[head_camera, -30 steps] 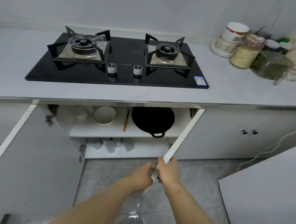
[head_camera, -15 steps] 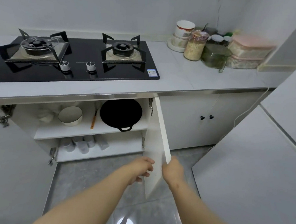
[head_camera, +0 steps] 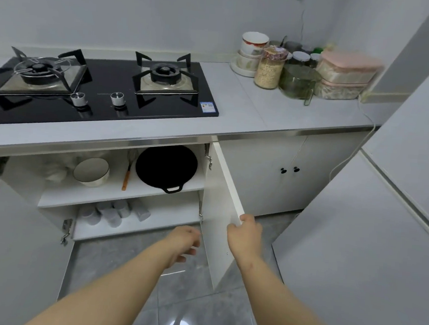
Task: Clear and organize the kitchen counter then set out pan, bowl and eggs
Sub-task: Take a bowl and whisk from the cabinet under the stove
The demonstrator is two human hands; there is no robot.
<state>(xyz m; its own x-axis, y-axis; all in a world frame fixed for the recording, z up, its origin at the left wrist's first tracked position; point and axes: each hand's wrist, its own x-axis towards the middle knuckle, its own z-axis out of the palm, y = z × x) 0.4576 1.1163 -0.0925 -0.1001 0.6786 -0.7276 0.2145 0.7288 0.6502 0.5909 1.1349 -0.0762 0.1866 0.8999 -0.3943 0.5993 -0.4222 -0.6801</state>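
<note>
The black pan lies on the upper shelf of the open cabinet under the counter, its loop handle pointing out toward me. The white bowl sits on its side on the same shelf, to the left, with an orange-handled utensil between the two. Grey cups lie clustered on the lower shelf. My right hand curls over the outer edge of the right door and grips it. My left hand hangs just beside the door's inner face, fingers loosely bent, holding nothing. Nothing blocks the way to the pan. Above, the gas stove fills the counter's left, and an oat jar, stacked bowls and pink-lidded boxes crowd the far right corner. A second ago both hands were at the door's edge; the door has since swung wider, and my left hand has come off it.
</note>
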